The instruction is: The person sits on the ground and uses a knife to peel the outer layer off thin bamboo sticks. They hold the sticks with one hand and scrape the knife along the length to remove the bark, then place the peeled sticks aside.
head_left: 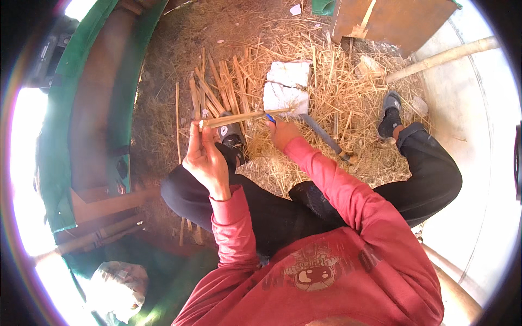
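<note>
A pale split-wood strip (234, 119), probably bamboo, is held level across my front. My left hand (208, 163) pinches its left end between thumb and fingers. Closed around a small blue-handled tool (270, 117), my right hand (284, 133) rests against the strip's right part; the tool's working end is too small to make out. Just beyond this hand sits a cracked white block (286, 89) on the straw. A dark flat blade (321, 132) with a wooden handle lies to the right of it.
Several split strips (225, 87) lie in a bundle beyond my left foot. Loose straw (337, 98) covers the ground around both feet. A brown board (391, 22) stands far right, with a pole (443, 58) against the pale wall. Green sheeting (98, 108) hangs at left.
</note>
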{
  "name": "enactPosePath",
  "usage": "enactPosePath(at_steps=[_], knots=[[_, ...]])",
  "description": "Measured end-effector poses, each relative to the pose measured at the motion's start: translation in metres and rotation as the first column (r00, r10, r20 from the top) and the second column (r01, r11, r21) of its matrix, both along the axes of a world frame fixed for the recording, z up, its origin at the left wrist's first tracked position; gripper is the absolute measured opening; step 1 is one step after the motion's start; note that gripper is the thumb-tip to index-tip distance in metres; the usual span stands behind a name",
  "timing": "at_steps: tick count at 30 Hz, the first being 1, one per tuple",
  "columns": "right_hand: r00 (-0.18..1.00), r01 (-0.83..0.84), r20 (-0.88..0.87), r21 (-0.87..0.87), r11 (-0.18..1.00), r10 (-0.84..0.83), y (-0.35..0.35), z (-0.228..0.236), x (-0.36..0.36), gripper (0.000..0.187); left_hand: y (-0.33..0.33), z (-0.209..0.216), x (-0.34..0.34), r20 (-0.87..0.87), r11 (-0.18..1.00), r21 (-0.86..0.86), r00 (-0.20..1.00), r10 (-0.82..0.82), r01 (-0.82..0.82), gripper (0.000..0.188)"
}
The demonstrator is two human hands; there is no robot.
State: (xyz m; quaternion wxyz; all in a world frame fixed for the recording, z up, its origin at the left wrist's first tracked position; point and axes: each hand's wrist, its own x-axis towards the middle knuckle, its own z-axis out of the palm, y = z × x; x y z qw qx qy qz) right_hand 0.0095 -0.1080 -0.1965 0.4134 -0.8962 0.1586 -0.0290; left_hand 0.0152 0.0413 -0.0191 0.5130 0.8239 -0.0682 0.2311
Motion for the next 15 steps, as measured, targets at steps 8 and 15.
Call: enactPosePath(at_steps=[8,15], knots=[[0.993,-0.027,-0.114,0.001,1.0,0.027,-0.001,-0.005,0.002,0.049,0.003,-0.006,-0.003,0.042,0.999,-0.001,0.998,-0.038,0.038,0.03],[0.984,-0.043,0.171,-0.06,0.997,0.053,0.014,0.027,-0.013,0.044,0.001,-0.004,-0.002,0.12,0.998,0.061,0.993,-0.009,0.002,0.029]])
